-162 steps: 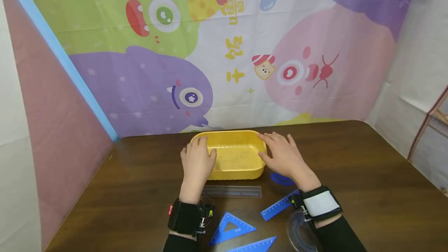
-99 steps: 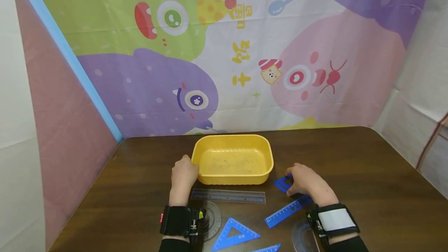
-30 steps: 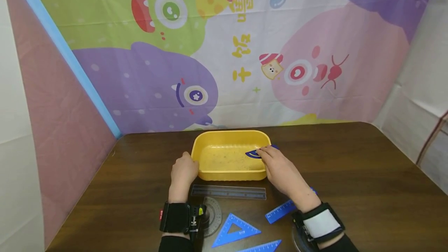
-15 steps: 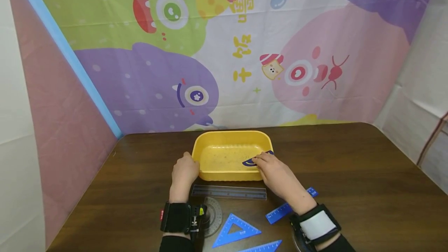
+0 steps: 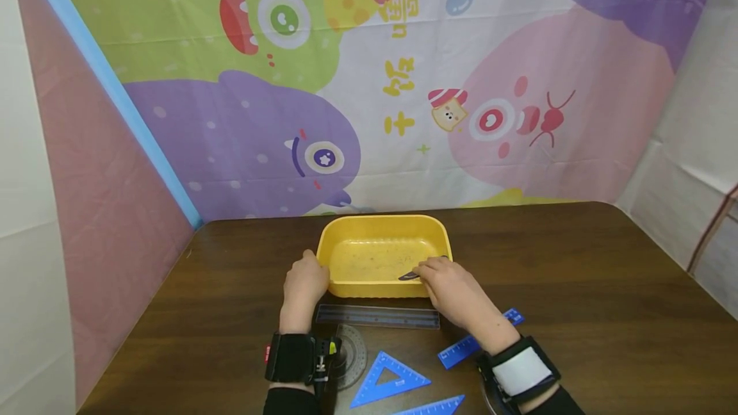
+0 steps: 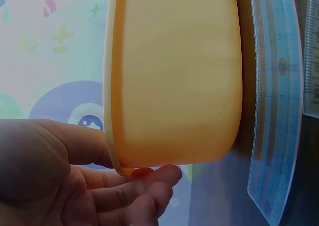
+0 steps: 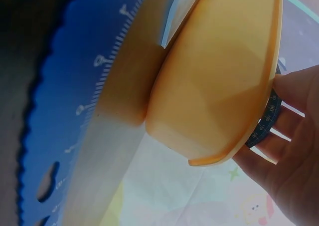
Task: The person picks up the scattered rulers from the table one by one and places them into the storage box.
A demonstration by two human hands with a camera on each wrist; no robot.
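A shallow yellow plastic basin [image 5: 380,289] stands near the back of the table. My left hand [image 5: 304,282] grips its left end; in the left wrist view the thumb [image 6: 84,143] lies at the rim and the fingers curl beneath it. At the opposite end my right hand [image 5: 458,290] pinches a dark blue protractor [image 5: 409,276], tilted nearly edge-on over the right front of the basin. In the right wrist view the protractor's scale [image 7: 264,123] shows between the rim and my fingers. Whether it touches the basin floor I cannot tell.
In front of the basin lie a clear ruler [image 5: 377,317], a clear protractor [image 5: 352,357], a blue set square [image 5: 369,392], another blue triangle [image 5: 435,407] cut by the frame, and a blue ruler [image 5: 458,352] partly under my right forearm. A printed cloth [image 5: 398,165] hangs behind.
My right hand has picked the blue protractor off the table and brought it over the basin, lately lowering and tilting it. My left hand has moved onto the basin's left end.
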